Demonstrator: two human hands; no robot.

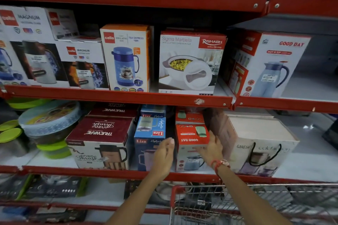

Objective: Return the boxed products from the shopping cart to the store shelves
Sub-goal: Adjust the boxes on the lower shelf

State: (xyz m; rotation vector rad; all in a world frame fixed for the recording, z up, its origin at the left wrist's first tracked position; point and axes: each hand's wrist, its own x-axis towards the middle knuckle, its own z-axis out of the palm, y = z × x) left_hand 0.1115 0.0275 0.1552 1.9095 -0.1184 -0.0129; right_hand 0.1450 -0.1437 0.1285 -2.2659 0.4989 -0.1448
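**Between two neighbours: a tight slot for the Good Day box**

On the lower red metal shelf (117, 173), the red-and-white cardboard Good Day jug box (190, 144) stands upright at the front edge, its printed top reading upside down from here. Both hands are spread open with fingers extended. The left hand (164, 157) sits at the box's left face, overlapping the blue cardboard Liza jug box (149, 133) beside it, and the right hand (212, 149) lies against the box's right upper corner. Neither hand is closed round anything; whether the palms actually press on the cardboard I cannot tell.

The likely trouble is sideways crowding. The Liza box stands just beside on the left, and the white Ganesh carton with black cord handles (256, 148) stands close on the right, so a push that is not square could skew the Good Day box, shove a neighbour, or pinch fingers in the gaps. A second box of the same red print (189, 118) sits behind, so depth for pushing back looks limited. Pulling the hands out carelessly could drag the box forward over the shelf lip.

Overhead, the red beam of the shelf above (117, 95) leaves only modest headroom. Open room lies further right, past the Ganesh carton, where bare white shelf board shows. Below, the red-handled wire shopping cart (237, 204) stands close under the forearms.
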